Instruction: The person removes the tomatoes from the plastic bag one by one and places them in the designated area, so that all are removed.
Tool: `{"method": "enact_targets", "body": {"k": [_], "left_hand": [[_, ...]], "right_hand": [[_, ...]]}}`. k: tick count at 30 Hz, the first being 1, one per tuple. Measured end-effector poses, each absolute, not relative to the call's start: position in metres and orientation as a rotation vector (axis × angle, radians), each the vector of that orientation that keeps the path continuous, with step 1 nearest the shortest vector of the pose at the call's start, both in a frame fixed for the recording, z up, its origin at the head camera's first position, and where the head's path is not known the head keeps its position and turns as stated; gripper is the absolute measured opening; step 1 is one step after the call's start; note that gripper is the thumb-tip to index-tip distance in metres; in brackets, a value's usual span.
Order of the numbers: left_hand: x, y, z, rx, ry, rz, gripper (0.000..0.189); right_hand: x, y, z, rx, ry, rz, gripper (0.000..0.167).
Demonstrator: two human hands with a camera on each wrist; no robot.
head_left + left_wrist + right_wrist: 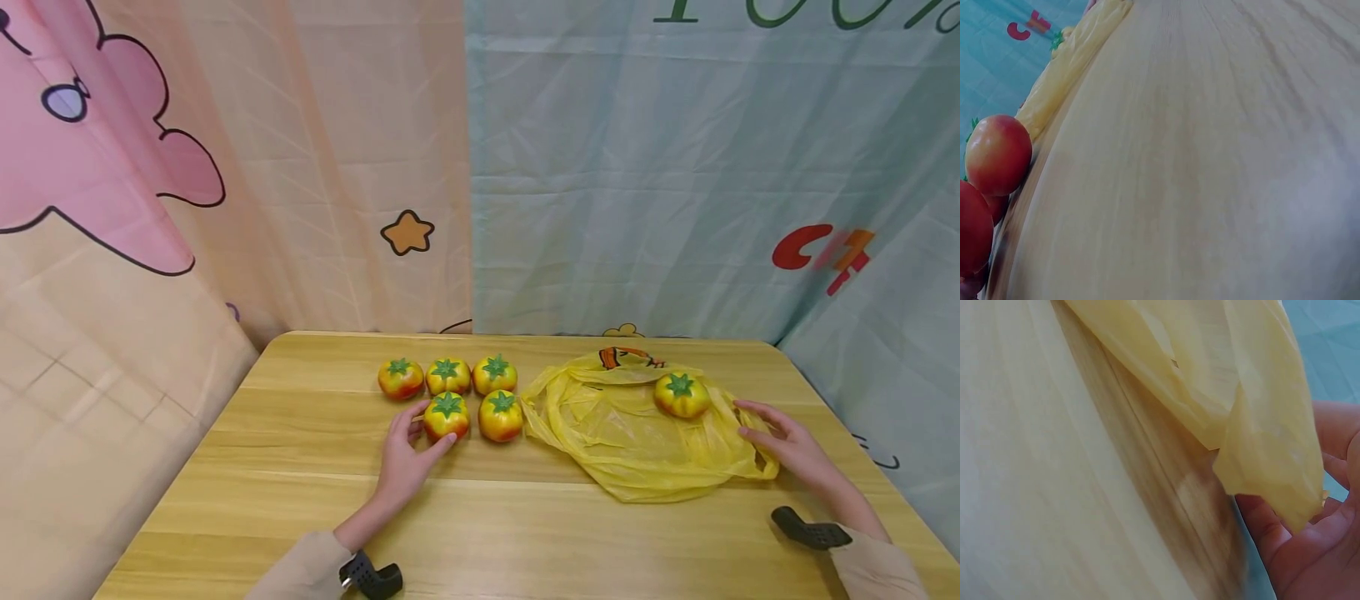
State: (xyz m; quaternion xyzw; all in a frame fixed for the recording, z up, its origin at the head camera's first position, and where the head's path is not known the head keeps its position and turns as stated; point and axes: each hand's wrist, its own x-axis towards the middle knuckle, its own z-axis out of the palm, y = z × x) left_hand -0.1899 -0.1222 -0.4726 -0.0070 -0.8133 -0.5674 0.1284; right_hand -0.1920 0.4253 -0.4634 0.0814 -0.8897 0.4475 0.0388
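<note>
My left hand (405, 462) has its thumb and fingers around a red-and-yellow tomato (447, 415) with a green leafy top, the front left one of a group on the table. To its right, close beside, sits another tomato (500, 417). A thin yellow plastic bag (622, 450) lies spread and crumpled on the right, with one tomato (681, 396) on its far right part. At the bag's right edge, my right hand (791, 446) holds the plastic. In the right wrist view, the bag's edge (1272, 456) hangs between the thumb and fingers (1335, 431).
Behind the held tomato, three more tomatoes stand in a row, including a left one (401, 379) and a right one (495, 375). The wooden table (262, 467) ends at printed curtains (570, 183) at the back. A black wrist device (371, 577) sits on each forearm.
</note>
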Motion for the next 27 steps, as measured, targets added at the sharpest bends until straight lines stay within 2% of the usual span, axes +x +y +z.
{"method": "enact_targets", "body": {"k": [17, 27], "left_hand": [[-0.1929, -0.1246, -0.4766, -0.060, -2.403, -1.656, 0.062], [-0.1905, -0.1260, -0.4728, -0.058, -2.416, -1.657, 0.063]], "right_hand": [[-0.1945, 0.4225, -0.4636, 0.251, -2.693, 1.501, 0.049], [-0.1946, 0.4213, -0.4652, 0.299, -2.691, 1.400, 0.048]]}}
